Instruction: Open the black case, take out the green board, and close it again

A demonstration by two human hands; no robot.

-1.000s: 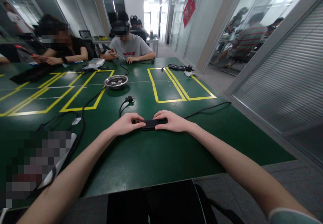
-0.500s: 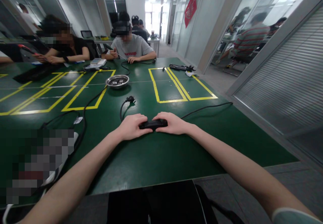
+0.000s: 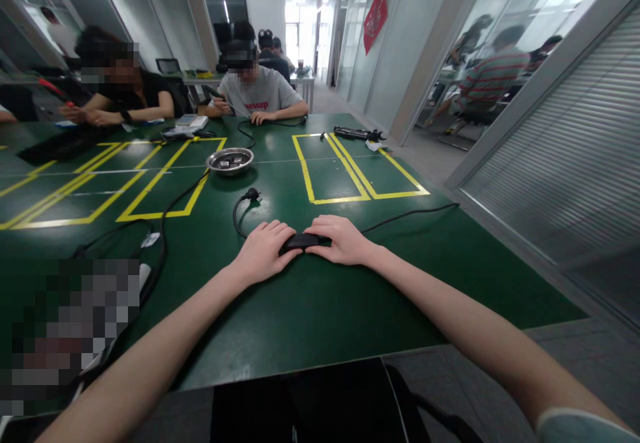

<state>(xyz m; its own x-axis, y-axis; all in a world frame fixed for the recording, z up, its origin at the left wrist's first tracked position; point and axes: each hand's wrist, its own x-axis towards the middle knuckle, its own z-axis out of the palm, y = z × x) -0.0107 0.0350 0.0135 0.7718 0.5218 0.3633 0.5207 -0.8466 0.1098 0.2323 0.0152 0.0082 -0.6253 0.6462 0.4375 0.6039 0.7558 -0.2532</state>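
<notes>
Both my hands hold a black power adapter (image 3: pixel 303 241) just above or on the green table, in the middle of the view; I cannot tell whether it touches the surface. My left hand (image 3: pixel 265 250) is closed around its left end, thumb in front and fingers behind. At the right end, where a cable comes out, my right hand (image 3: pixel 340 240) grips it the same way. Beyond my left hand a short black cord curls up to a plug (image 3: pixel 251 194) lying on the table. A thin black cable (image 3: pixel 410 215) runs right from behind my right hand.
Ahead is a metal bowl (image 3: pixel 230 161) holding small metal parts. Yellow tape (image 3: pixel 340 200) outlines areas on the green table (image 3: pixel 320 316). A folded black tripod-like item (image 3: pixel 357 134) lies far right. Blurred-out objects and cords are at left. Two people sit across the table.
The adapter has turned slightly between my hands, its left end now lower. More of its right end shows near my right fingers. My view has shifted a little.
</notes>
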